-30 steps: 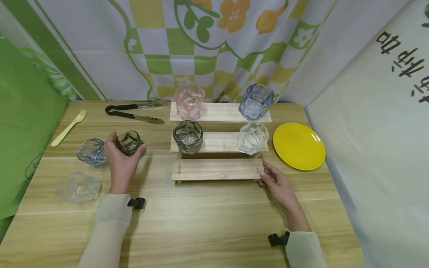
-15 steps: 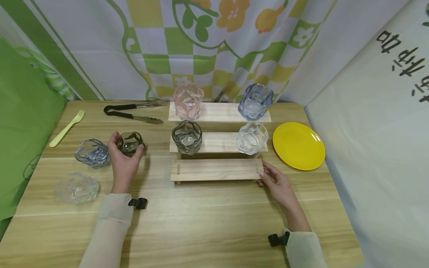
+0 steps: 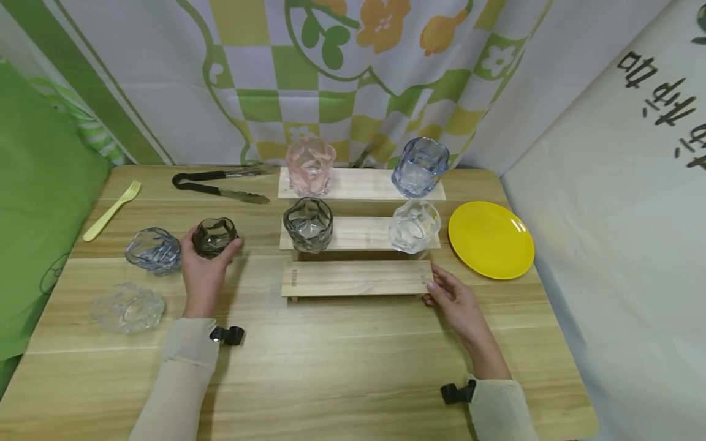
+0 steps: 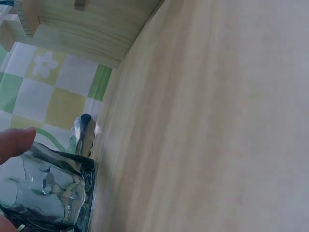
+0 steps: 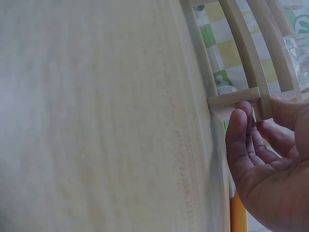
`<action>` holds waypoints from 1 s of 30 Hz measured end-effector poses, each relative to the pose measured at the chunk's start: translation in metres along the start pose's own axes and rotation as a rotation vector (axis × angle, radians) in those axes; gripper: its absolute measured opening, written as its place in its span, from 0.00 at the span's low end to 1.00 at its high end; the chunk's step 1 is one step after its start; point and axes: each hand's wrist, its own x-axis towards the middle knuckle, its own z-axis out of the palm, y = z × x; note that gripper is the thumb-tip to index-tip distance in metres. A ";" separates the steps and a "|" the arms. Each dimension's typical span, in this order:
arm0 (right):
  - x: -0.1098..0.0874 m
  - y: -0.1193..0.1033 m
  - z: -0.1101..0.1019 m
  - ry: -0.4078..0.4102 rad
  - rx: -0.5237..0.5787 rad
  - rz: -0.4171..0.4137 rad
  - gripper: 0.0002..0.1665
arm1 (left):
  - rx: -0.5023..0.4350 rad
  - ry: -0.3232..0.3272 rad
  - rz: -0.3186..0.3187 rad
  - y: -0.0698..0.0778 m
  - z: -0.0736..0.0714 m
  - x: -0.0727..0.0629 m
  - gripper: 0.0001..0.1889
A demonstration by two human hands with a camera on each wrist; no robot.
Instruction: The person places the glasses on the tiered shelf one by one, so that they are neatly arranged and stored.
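Gripping: left hand (image 3: 203, 269) still clasps the smoky glass (image 3: 214, 236), nudged slightly right of the blue glass (image 3: 154, 250).
Steadying: right hand (image 3: 455, 300), fingers relaxed, stays touching the wooden rack (image 3: 356, 278).

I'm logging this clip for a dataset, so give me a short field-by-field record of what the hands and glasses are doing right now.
left hand: holds the dark smoky glass on the table
right hand: fingertips touch the lowest step's right end on the wooden stepped stand
middle step: grey glass, clear glass
top step: pink glass, blue glass
lowest step: bare
loose on table: bluish glass, clear low glass
others: yellow plate, tongs, fork
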 end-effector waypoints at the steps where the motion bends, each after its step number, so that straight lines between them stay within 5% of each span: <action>1: 0.000 0.000 0.000 0.000 0.002 -0.001 0.30 | 0.000 -0.004 0.000 0.000 -0.001 -0.002 0.50; 7: 0.001 0.002 0.002 0.001 0.010 -0.001 0.30 | 0.029 -0.045 0.015 0.010 -0.007 -0.027 0.49; 12: 0.001 0.002 0.001 0.002 -0.003 -0.003 0.31 | -0.014 -0.082 0.079 0.031 -0.003 -0.073 0.46; 16: 0.002 0.002 0.000 0.004 -0.003 -0.006 0.31 | -0.071 -0.174 0.149 0.047 0.007 -0.111 0.42; 22: 0.002 0.002 0.000 0.005 0.026 -0.033 0.30 | -0.116 -0.384 0.206 0.064 0.034 -0.144 0.42; 30: 0.003 0.001 0.002 0.018 0.064 -0.063 0.29 | -0.103 -0.579 0.222 0.071 0.099 -0.154 0.42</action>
